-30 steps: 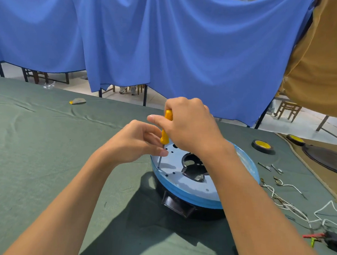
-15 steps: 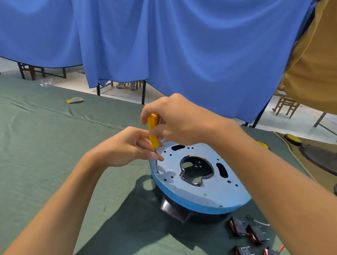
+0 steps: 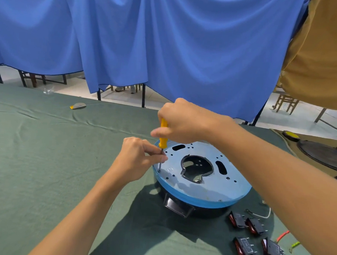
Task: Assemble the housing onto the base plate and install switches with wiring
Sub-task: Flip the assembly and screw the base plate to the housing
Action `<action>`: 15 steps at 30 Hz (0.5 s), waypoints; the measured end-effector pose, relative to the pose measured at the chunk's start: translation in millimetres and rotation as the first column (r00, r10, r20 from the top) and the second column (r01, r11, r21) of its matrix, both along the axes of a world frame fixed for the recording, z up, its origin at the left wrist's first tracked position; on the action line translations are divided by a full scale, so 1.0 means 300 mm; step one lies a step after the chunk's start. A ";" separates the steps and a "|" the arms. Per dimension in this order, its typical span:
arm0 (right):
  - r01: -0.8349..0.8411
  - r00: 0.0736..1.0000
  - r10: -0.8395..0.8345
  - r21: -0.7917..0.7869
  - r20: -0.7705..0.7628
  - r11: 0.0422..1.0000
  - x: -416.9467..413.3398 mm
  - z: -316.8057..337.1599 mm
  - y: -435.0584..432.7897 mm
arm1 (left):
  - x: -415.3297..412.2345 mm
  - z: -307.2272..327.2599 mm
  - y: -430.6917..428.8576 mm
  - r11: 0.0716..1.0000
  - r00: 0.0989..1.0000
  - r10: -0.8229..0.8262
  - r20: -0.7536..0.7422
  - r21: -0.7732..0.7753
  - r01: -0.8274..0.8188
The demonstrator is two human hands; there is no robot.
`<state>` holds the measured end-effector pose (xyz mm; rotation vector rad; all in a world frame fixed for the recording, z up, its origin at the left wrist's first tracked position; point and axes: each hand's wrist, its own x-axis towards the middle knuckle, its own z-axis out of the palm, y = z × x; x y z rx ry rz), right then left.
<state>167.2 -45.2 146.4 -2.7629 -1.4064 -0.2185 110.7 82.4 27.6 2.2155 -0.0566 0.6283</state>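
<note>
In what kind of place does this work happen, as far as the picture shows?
Probably a makeshift assembly bench in a hall: a table under green cloth, a blue curtain hung behind it, and rocker switches lying loose near the blue plate, where a screwdriver is at work.

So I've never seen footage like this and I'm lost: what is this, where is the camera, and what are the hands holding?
There is no machine here: a person wears a camera on the head, so this one view looks down at their own arms. The right hand grips the yellow handle of a screwdriver; the left hand pinches its metal shaft, steadying the tip at a hole near the rim of the blue plate, which sits on a black housing. On the green cloth lie four switches and loose wires.
</note>
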 end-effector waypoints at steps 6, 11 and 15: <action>-0.089 0.996 0.089 -0.055 0.005 0.995 -0.019 0.010 0.021 | -0.019 0.000 -0.002 0.995 0.998 -0.037 0.056 0.090 0.032; 0.097 0.995 -0.096 0.033 -0.014 0.995 -0.019 -0.015 0.053 | -0.023 -0.021 -0.012 0.994 0.997 0.003 0.073 0.109 -0.011; 0.206 0.975 -0.204 0.014 -0.083 0.978 0.008 -0.013 0.034 | -0.018 -0.033 -0.038 0.969 0.986 0.143 0.088 0.190 -0.157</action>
